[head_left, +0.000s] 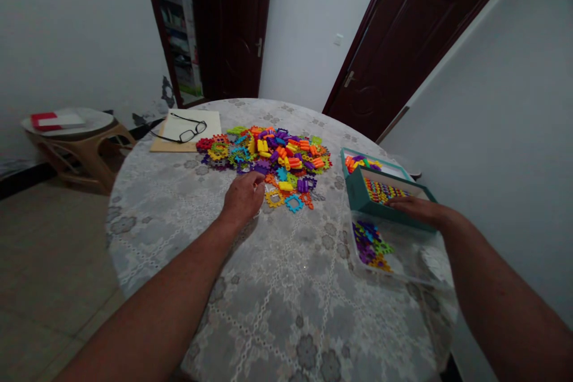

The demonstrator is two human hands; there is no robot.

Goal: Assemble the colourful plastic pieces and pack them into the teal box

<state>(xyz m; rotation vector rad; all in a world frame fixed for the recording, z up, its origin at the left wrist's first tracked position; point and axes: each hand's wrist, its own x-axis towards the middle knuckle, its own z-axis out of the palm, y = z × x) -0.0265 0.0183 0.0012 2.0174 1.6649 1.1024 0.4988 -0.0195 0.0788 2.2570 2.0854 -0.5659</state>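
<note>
A heap of colourful plastic building pieces (273,158) lies in the middle of the round table (277,286). My left hand (244,196) rests at the near edge of the heap, its fingers curled over small pieces; what they hold is hidden. My right hand (418,209) lies flat on the front rim of a teal box (358,188) that contains sorted pieces. Just in front of it a clear plastic tray (403,256) holds purple, green and orange pieces.
A notebook (188,131) with black glasses (188,130) on it lies at the table's far left. A low wooden stool (76,143) with a red book stands left of the table. Dark doors (403,42) are behind; a white wall runs close on the right.
</note>
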